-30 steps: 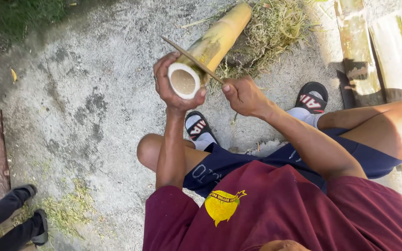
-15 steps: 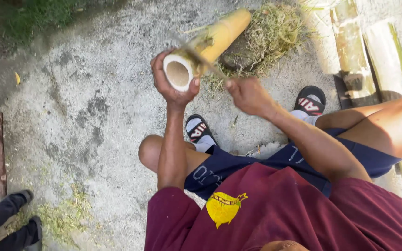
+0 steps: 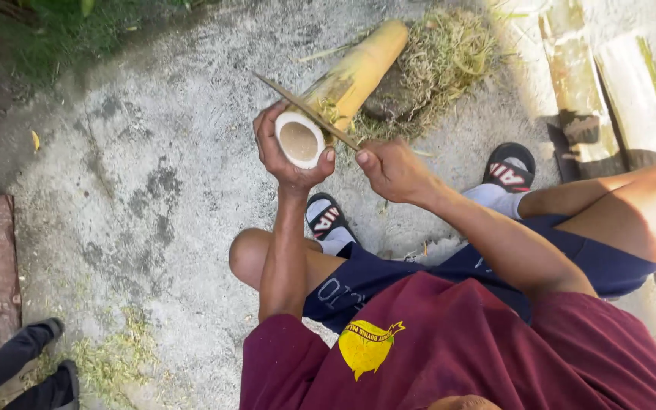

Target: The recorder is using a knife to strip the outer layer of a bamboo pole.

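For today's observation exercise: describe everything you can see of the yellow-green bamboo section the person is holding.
The yellow-green bamboo section is a thick tube, smooth-skinned, with a pale cut rim and brownish core facing the camera. It slants up and away, its far end over a heap of dry shavings. The left hand cups the near end; a long thin blade, gripped by the right hand, lies across it.

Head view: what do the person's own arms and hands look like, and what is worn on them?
Both arms are bare from the short sleeves down. The left hand and right hand wear no gloves, and no rings, watch or bands show. The sleeves belong to a maroon T-shirt with a yellow emblem on the chest. No tattoos or markings are visible on either forearm.
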